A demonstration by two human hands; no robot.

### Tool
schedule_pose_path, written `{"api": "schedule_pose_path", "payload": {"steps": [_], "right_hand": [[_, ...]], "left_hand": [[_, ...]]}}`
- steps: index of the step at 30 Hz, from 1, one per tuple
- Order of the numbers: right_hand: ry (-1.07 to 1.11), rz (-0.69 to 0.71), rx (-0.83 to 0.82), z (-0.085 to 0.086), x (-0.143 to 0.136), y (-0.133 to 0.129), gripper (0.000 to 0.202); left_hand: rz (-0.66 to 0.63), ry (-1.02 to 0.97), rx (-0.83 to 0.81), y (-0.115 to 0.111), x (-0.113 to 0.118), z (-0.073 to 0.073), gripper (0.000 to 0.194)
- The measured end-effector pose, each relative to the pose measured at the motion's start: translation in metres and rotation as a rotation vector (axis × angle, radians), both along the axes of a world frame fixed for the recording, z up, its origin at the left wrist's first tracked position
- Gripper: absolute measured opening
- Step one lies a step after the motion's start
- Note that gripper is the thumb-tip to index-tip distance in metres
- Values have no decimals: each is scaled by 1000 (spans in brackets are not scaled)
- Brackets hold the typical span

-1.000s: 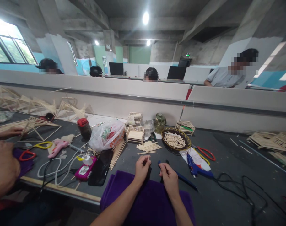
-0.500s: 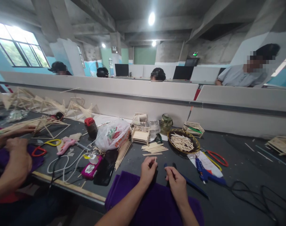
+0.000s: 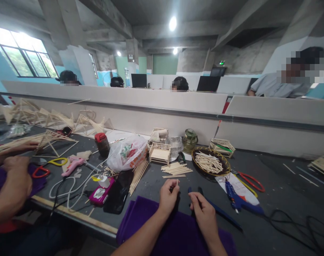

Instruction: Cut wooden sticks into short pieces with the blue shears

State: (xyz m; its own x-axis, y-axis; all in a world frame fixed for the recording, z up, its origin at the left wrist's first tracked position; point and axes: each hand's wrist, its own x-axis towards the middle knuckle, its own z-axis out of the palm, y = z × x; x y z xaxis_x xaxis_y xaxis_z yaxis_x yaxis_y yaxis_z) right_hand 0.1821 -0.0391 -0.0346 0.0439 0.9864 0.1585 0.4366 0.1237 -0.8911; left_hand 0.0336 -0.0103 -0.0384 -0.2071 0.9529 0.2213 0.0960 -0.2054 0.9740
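Not much change over the last second, only the view drifts a bit. Our left hand (image 3: 167,196) still pinches a short stick (image 3: 177,182), upright at the fingertips. Our right hand (image 3: 205,213) stays apart from it, fingers bent in; can't tell if they grip anything. So no contact between stick and right fingers. Stick sits above the purple cloth (image 3: 140,217), on our side of the loose sticks (image 3: 176,168), left of our right hand.
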Motion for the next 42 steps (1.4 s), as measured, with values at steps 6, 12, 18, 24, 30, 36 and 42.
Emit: {"api": "schedule_pose_path", "payload": {"steps": [6,12,18,24,30,36,42], "right_hand": [[-6,-3,64,-2,-1,1,44],[-4,-92,138,0,-1,-1,39],[-200,-139,601,7,1,-2,25],[-251,-165,623,5,2,-3,27],[-432,-135,739,11,-6,0,30],[-490,-114,781,6,-7,1,18],[-534,-87,746,7,-11,2,32]], "left_hand": [[-5,-18,-27,-1,-3,0,14],[22,36,-23,1,-4,-5,7],[42,258,114,-6,-4,5,11],[72,327,149,-10,-3,10,14],[140,416,172,-9,-3,6,7],[163,495,202,-10,-4,7,10],[134,452,238,-7,-4,1,17]]}}
